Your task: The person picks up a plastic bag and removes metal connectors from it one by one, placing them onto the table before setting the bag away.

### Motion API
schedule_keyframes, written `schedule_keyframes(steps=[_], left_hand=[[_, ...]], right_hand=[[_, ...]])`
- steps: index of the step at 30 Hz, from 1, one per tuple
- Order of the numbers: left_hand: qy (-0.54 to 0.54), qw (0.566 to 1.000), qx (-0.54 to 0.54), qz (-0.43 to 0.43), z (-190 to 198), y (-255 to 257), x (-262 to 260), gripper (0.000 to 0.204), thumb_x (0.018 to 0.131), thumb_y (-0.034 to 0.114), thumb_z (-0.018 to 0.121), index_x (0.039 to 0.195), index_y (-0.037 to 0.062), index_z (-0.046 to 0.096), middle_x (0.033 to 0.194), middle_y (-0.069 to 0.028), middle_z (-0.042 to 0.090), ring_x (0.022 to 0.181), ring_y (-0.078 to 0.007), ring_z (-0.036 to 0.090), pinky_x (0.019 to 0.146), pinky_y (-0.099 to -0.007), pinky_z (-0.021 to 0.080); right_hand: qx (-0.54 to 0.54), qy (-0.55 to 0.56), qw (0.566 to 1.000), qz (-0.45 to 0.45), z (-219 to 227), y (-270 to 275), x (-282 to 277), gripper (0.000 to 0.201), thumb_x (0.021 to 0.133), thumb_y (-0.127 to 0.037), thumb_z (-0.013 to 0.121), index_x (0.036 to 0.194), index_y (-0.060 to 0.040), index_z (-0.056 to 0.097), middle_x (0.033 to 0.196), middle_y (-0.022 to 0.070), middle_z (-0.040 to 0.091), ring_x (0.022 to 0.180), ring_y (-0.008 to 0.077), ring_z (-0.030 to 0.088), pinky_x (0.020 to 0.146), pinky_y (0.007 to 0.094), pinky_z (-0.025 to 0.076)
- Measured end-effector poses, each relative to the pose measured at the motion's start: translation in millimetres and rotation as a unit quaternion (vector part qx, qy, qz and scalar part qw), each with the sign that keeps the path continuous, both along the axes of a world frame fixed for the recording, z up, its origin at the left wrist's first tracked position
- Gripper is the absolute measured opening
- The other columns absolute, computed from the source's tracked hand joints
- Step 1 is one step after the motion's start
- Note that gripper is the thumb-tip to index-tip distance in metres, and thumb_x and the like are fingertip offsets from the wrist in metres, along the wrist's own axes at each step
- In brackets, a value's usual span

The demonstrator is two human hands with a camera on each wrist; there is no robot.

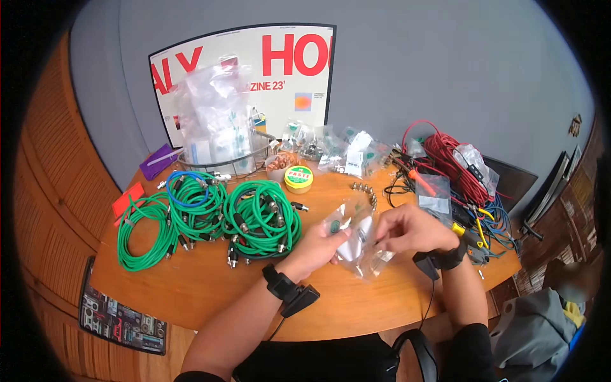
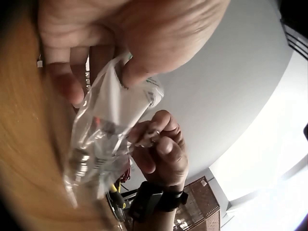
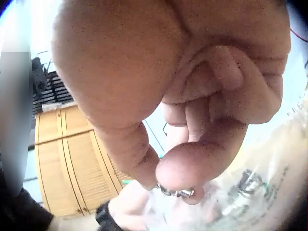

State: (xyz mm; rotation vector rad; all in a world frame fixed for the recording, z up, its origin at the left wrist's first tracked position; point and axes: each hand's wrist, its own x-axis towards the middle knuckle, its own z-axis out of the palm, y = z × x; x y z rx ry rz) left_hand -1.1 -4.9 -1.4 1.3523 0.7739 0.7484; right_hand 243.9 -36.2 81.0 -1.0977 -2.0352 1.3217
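My left hand (image 1: 313,249) grips a clear plastic bag (image 1: 366,264) by one end, thumb on top. Inside the bag are a white slip (image 2: 108,103) and a ridged metal connector (image 2: 81,162). Beside the bag's other end, the fingers of my right hand (image 1: 410,230) pinch a small silvery metal connector (image 3: 178,193) between thumb and fingertips. Just beyond the hands, a curved row of small metal connectors (image 1: 365,189) stands on the wooden table (image 1: 305,315).
Coiled green cables (image 1: 262,219) lie left of my hands. A yellow paste tin (image 1: 298,179) stands behind. Small plastic bags (image 1: 331,156) line the back, near a wire basket (image 1: 223,169). Red cable (image 1: 445,156) and yellow-handled pliers (image 1: 482,229) lie at the right.
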Motion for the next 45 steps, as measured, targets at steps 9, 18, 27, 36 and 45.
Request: schedule_keyframes(steps=[9, 18, 27, 36, 45], left_hand=[[0.13, 0.955, 0.246, 0.104, -2, -9, 3, 0.057, 0.09, 0.014, 0.075, 0.139, 0.0043, 0.047, 0.111, -0.013, 0.068, 0.096, -0.0194, 0.068, 0.082, -0.0334, 0.054], [0.16, 0.953, 0.232, 0.113, 2, -5, 1, 0.06, 0.089, 0.019, 0.077, 0.139, 0.0045, 0.047, 0.116, -0.0172, 0.067, 0.103, -0.027, 0.068, 0.085, -0.0388, 0.054], [0.16, 0.952, 0.231, 0.119, -5, -1, 0, 0.056, 0.09, 0.023, 0.076, 0.136, 0.0043, 0.05, 0.116, -0.0159, 0.068, 0.096, -0.0257, 0.069, 0.085, -0.0388, 0.054], [0.178, 0.95, 0.231, 0.111, -4, -2, -1, 0.055, 0.09, 0.02, 0.074, 0.137, 0.0048, 0.05, 0.117, -0.0162, 0.069, 0.097, -0.0272, 0.069, 0.085, -0.0389, 0.054], [0.185, 0.951, 0.233, 0.088, -6, -3, -2, 0.053, 0.09, 0.009, 0.073, 0.137, 0.0066, 0.049, 0.115, -0.0148, 0.069, 0.105, -0.0291, 0.068, 0.09, -0.0384, 0.052]], right_hand=[[0.056, -0.046, 0.982, -0.177, 20, 66, 9, 0.01, 0.094, -0.01, 0.068, 0.092, -0.0008, 0.07, 0.076, -0.001, 0.064, 0.06, 0.0039, 0.052, 0.051, 0.0218, 0.041], [0.354, -0.37, 0.848, -0.135, -33, 167, -37, 0.017, 0.077, -0.013, 0.069, 0.091, -0.0099, 0.077, 0.093, 0.0148, 0.075, 0.091, 0.0327, 0.072, 0.082, 0.0436, 0.057], [0.297, -0.431, 0.841, -0.137, -46, 175, -44, 0.016, 0.079, -0.016, 0.07, 0.092, -0.0128, 0.078, 0.096, 0.0143, 0.075, 0.094, 0.0337, 0.071, 0.084, 0.0447, 0.057], [0.339, -0.292, 0.887, -0.118, -1, 108, -28, 0.016, 0.083, -0.016, 0.072, 0.093, -0.0038, 0.075, 0.083, 0.0123, 0.074, 0.077, 0.0272, 0.071, 0.071, 0.0363, 0.055], [0.14, -0.343, 0.929, 0.015, 7, -12, -8, 0.015, 0.083, -0.014, 0.072, 0.096, -0.0083, 0.079, 0.079, 0.0088, 0.073, 0.07, 0.0198, 0.07, 0.064, 0.0313, 0.052]])
